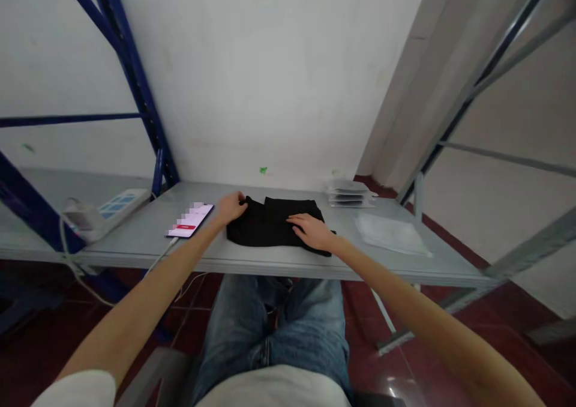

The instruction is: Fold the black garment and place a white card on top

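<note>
A folded piece of black cloth, perhaps a garment (270,224), lies flat on the grey shelf table (342,262) in front of me. At its upper left corner my left hand (231,208) has its fingers closed on the fabric edge. My right hand (314,232) rests on the right part of the cloth, palm down with the fingers stretched out. Parts of the cloth's right side are covered by that hand.
A phone (191,221) with a lit screen and a cable lies left of the cloth. Farther left is a white power strip (121,206). To the right are stacked clear packs (350,194) and a flat translucent bag (391,233). Blue posts (135,77) rise at the left.
</note>
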Available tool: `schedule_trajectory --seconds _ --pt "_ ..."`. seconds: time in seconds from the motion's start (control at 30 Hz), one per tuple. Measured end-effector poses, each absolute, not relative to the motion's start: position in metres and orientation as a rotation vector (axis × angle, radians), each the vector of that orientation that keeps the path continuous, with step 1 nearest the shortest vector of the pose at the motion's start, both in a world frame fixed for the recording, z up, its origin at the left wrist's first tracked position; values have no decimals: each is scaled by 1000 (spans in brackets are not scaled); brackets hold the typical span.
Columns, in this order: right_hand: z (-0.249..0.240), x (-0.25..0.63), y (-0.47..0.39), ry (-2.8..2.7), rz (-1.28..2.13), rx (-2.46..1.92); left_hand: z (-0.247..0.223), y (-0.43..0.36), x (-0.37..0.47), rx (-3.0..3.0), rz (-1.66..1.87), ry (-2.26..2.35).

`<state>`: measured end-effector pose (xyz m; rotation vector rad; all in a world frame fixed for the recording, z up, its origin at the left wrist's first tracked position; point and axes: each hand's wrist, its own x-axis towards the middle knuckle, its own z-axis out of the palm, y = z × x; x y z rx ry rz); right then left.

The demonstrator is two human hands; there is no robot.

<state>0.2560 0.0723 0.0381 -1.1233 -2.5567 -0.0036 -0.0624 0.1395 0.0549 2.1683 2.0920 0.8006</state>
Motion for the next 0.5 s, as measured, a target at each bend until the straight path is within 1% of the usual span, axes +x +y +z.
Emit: schedule_trajectory --seconds 0.13,0.27,0.43,0.5 --pt "39 248 64 -2625 18 -1116 64 132 -56 2224 889 1993" --pt "46 259 60 -2625 21 -1123 73 112 -55 2368 932 1676" --pt "55 289 43 -2640 20 -1142 70 82 -64 2773 529 1384" --pt "59 305 31 -2644 49 -1156 67 69 -72 2826 467 1317"
